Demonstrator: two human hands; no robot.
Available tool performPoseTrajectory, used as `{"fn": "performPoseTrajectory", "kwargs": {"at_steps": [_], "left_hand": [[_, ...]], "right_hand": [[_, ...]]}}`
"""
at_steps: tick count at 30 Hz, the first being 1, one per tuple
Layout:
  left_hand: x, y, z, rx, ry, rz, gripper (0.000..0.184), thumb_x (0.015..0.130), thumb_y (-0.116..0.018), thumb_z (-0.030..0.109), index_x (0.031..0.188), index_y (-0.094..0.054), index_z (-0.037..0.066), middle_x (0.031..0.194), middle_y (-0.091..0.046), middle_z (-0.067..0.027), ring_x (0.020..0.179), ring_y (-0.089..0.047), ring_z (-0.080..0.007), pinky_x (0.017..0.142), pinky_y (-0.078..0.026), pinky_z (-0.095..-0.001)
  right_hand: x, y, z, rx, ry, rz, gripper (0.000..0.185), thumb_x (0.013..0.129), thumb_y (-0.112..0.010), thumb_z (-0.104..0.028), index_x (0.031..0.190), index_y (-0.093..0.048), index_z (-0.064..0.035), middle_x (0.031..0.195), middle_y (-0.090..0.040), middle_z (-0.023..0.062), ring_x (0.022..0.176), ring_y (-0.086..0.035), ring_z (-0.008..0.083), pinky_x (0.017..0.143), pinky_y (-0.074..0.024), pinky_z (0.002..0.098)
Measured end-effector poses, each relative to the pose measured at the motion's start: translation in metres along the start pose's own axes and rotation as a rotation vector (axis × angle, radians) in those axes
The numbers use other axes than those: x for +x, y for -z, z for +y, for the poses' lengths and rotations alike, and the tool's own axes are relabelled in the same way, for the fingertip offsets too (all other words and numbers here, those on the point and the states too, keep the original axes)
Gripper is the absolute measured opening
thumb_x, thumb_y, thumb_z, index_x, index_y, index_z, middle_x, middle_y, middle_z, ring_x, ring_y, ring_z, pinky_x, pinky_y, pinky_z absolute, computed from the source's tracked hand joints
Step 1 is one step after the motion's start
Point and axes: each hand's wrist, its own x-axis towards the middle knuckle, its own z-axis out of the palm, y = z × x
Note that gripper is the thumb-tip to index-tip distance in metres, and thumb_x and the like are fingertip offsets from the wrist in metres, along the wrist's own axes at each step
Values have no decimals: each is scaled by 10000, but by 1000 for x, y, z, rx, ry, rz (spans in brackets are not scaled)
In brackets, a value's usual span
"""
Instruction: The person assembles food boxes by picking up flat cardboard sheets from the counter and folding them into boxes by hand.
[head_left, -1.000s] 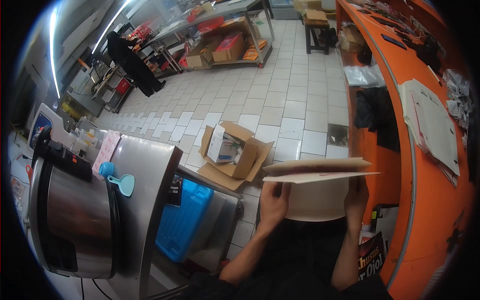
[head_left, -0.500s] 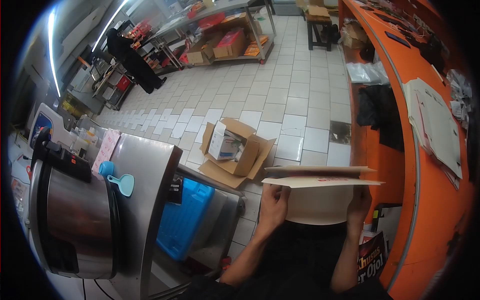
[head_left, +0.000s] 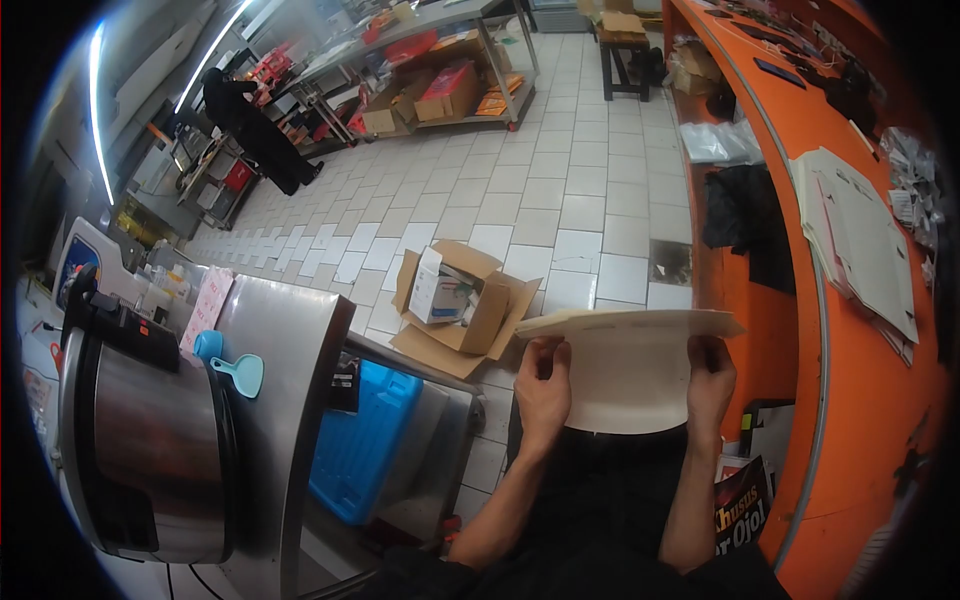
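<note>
In front of my body I hold a cream folded cardboard piece (head_left: pixel 630 378), maybe a flat food box. Its upper flap runs across in a narrow band and the lower panel hangs below with a curved bottom edge. My left hand (head_left: pixel 543 390) is closed on its left side, fingers curled under the flap. The right side is gripped by my right hand (head_left: pixel 711 388), whose fingertips are partly hidden. On the orange counter (head_left: pixel 800 480) to my right lies a stack of similar cream cardboard sheets (head_left: pixel 862 250).
A steel table (head_left: pixel 290 310) at the left bears a large cooker (head_left: pixel 150 440) and a light-blue scoop (head_left: pixel 241 375). Beneath is a blue-lidded bin (head_left: pixel 365 440). An open carton (head_left: pixel 485 315) sits on the tiled floor ahead. Far left, a person in black (head_left: pixel 250 130) stands by a workbench.
The cardboard's top flaps, spread apart before, have come together into one band. Both hands have moved slightly up, and the view has shifted a little.
</note>
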Motion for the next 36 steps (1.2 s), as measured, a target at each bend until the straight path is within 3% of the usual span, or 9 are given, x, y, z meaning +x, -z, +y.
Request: {"fn": "performPoseTrajectory", "kwargs": {"at_steps": [8,10,12,13,15,16,22,28,36], "left_hand": [[3,-5,-11,-79,-90,23,286,954,-664,239,1135,-634,20,1054,-695,-140,936,-656,-234,857,-497,-351],[-6,-1,-19,-107,-134,23,286,942,-679,229,1141,-631,29,1112,-680,-151,998,-646,-250,888,-490,-359],[-21,16,-21,183,-630,136,375,900,-729,233,1233,-623,97,1256,-637,-122,1155,-590,-247,1024,-421,-413],[-26,28,-19,187,-628,136,375,900,-729,233,1233,-623,97,1256,-637,-122,1155,-590,-247,1024,-421,-413],[-38,48,-14,606,-1055,-277,508,848,-777,255,1315,-600,159,1265,-629,-55,1242,-535,-221,1123,-315,-467],[-43,49,-8,685,-1042,-340,504,848,-740,214,1334,-606,187,1183,-643,-3,1212,-550,-183,1155,-272,-494],[-27,50,-58,740,-1137,-381,343,832,-628,84,1170,-676,120,987,-658,12,1068,-603,-155,1161,-289,-512],[-25,46,-46,749,-1169,-339,220,822,-665,70,1032,-698,127,892,-672,0,977,-631,-168,1115,-359,-506],[36,30,5,570,-1045,-495,239,713,-624,-33,913,-681,84,865,-657,-72,965,-608,-276,946,-453,-418]], "right_hand": [[1,7,-7,-173,6,-10,318,976,-619,-191,1196,-645,37,1111,-714,172,1095,-655,244,985,-441,339],[1,25,9,-123,82,-222,446,978,-622,-268,1306,-579,31,1250,-653,190,1196,-603,270,1023,-430,361],[-19,47,14,-97,0,-360,540,974,-624,-318,1364,-519,40,1323,-597,204,1250,-560,284,1054,-407,372],[-27,60,13,-78,-78,-502,638,969,-626,-369,1422,-458,48,1397,-541,218,1305,-517,297,1085,-385,383],[-31,73,20,-73,-42,-657,790,958,-629,-444,1487,-352,72,1456,-471,229,1356,-459,300,1131,-335,397],[-35,75,26,18,-81,-678,807,959,-626,-457,1490,-342,81,1455,-474,228,1360,-453,294,1140,-322,395],[-34,77,32,108,-97,-768,766,990,-612,-387,1513,-305,80,1477,-462,212,1368,-439,245,1147,-311,354],[-34,71,30,74,-13,-731,720,1008,-594,-316,1518,-281,84,1503,-438,227,1370,-453,256,1141,-332,350],[-13,45,2,-243,398,-514,496,954,-609,-105,1440,-515,-85,1410,-571,173,1352,-503,306,1132,-372,394]]}}
